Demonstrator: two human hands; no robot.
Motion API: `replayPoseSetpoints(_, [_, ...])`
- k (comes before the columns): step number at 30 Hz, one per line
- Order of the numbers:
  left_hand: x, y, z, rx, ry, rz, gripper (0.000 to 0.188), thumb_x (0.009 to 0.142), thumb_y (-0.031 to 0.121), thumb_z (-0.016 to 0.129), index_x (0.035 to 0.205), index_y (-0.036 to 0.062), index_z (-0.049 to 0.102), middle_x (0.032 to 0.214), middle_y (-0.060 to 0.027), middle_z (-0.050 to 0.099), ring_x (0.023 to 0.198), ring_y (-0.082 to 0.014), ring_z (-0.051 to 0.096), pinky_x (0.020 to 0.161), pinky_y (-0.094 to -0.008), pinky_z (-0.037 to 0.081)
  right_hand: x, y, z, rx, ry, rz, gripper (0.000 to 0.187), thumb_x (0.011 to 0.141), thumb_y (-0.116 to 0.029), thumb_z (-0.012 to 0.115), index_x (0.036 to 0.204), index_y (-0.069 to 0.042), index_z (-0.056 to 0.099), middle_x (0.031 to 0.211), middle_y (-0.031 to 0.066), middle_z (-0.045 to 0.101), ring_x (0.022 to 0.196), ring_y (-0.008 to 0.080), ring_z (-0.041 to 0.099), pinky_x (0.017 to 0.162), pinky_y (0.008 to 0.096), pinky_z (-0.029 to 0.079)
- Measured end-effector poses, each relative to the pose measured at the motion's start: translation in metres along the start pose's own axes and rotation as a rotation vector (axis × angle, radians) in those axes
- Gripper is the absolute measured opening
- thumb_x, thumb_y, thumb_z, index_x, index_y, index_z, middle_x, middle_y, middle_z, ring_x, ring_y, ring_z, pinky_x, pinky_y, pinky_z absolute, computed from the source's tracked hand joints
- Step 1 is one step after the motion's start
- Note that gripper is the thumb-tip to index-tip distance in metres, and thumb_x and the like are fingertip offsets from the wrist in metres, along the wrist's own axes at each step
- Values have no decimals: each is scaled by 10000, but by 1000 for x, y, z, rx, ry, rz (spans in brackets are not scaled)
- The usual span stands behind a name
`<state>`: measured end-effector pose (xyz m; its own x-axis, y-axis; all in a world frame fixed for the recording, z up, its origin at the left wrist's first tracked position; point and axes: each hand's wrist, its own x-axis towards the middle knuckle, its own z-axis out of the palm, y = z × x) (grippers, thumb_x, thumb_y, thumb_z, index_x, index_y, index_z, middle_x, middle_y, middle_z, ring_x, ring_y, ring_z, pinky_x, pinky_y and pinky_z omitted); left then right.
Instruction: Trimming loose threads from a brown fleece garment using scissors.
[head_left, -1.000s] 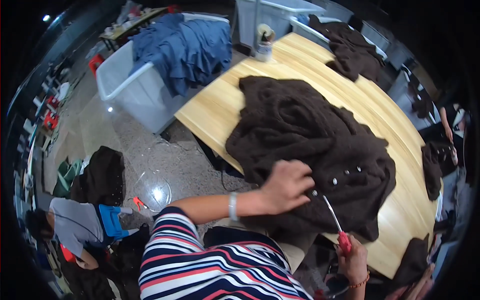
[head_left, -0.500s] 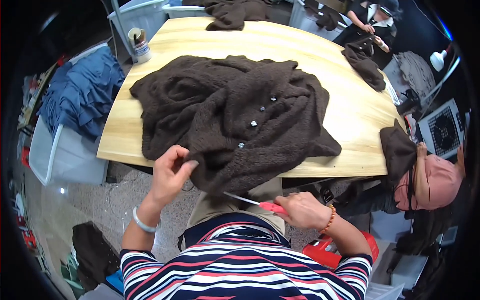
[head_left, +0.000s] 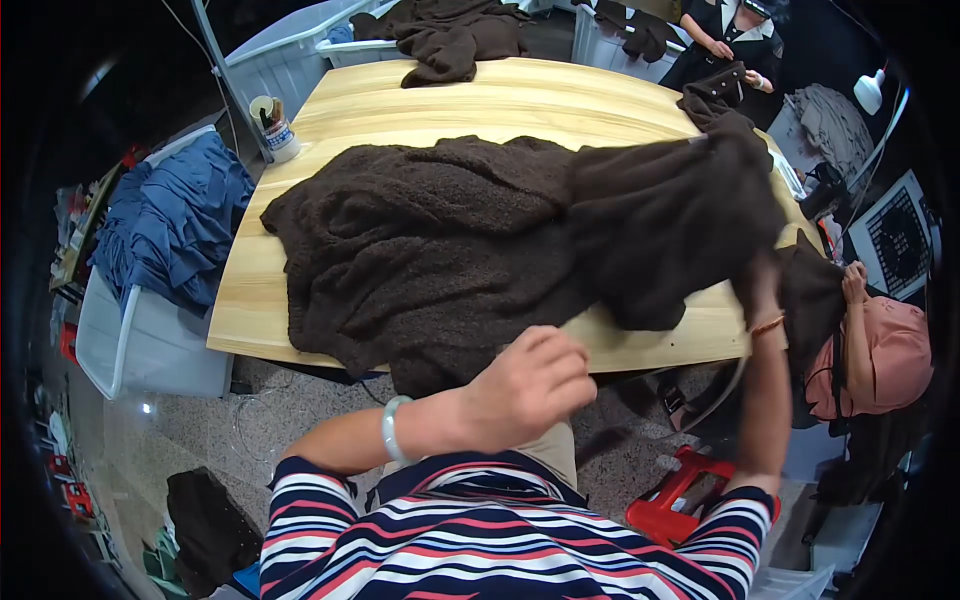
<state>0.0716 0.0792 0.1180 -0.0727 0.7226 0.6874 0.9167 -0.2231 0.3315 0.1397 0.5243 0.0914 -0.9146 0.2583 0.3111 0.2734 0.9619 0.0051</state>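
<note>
A dark brown fleece garment lies bunched across the table. Its right part is lifted and smeared by motion. My right hand, blurred too, is at that raised right edge and appears to grip the cloth; its fingers are mostly hidden. In front of the table's near edge, my left hand is closed with curled fingers, close to the garment's near edge. Whatever it may hold is hidden. The red-handled tool with the thin metal shaft does not show now, nor do the garment's shiny buttons.
The wooden table carries a cup of tools at the far left. Blue cloth fills a bin on the left. Co-workers handle brown cloth at far right and right. A red stool stands low right.
The garment's right part has swung up and rightward, with my right hand moving from near my lap to the right. My left hand has left the cloth's edge and moved right. The tool has gone from sight.
</note>
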Motion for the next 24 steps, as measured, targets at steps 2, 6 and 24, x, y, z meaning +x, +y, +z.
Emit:
replayPoseSetpoints(2, [-6, -19, 17, 146, 12, -37, 242, 726, 103, 746, 925, 38, 625, 940, -100, 597, 1029, -290, 596, 901, -440, 459, 35, 54, -36, -278, -116, 671, 386, 939, -322, 525, 1099, 16, 620, 1133, 248, 650, 1054, 407, 628, 862, 482, 518])
replayPoseSetpoints(6, [-46, -28, 5, 209, -21, -229, 348, 679, 145, 799, 977, 57, 641, 1016, -106, 602, 1033, -307, 594, 905, -450, 458, -12, 50, -59, 5, 105, 627, 405, 925, -229, 592, 1274, -33, 534, 950, 209, 690, 881, 337, 688, 683, 430, 565])
replayPoseSetpoints(24, [-221, -55, -83, 579, -264, -697, 611, 644, 47, 772, 1221, 71, 573, 1192, -129, 565, 1160, -319, 526, 988, -443, 383, -49, -223, 40, 428, -300, -274, 122, 842, -125, 660, 883, -19, 614, 1067, 153, 659, 882, 357, 635, 749, 428, 514])
